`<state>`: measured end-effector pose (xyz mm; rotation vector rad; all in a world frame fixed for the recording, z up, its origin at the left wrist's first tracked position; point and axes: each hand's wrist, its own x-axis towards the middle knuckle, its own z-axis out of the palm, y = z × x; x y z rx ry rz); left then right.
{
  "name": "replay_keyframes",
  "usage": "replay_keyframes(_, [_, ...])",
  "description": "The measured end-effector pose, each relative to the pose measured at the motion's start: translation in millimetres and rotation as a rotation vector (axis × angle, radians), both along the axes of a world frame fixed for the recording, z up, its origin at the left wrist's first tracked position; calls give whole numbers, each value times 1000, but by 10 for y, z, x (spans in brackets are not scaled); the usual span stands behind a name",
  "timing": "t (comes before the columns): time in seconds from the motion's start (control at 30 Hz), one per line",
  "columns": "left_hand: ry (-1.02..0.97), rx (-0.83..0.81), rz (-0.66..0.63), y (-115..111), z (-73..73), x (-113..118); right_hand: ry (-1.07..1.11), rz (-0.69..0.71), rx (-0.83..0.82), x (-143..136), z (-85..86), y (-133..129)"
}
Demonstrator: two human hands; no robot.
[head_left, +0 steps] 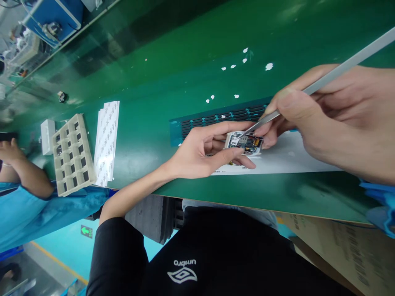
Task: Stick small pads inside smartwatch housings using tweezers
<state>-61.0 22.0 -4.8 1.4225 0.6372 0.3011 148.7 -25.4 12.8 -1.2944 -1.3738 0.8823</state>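
Between the fingers and thumb of my left hand is a small electronic device with a white casing, its circuit board facing up. My right hand pinches a pair of metal tweezers, slanting down to the left. Their tip reaches the board near a small white label. Some right fingertips are at the device's right edge. Beneath both hands lie a white printed sheet and a dark slotted strip sheet, each partly covered by the hands.
White sticker bits dot the green table. To the left are printed white strips, a beige compartment tray and a small white box. A co-worker's arm is at far left. A blue machine stands beyond.
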Motion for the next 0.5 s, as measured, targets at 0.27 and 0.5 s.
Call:
replay_keyframes(0.27, [8,-8,19,-7,-18,1,38,-16,65,-32,-82,16])
replay_keyframes(0.5, [-95,-31,-6,-9,-78,-23,14,41,84,-10,-108,15])
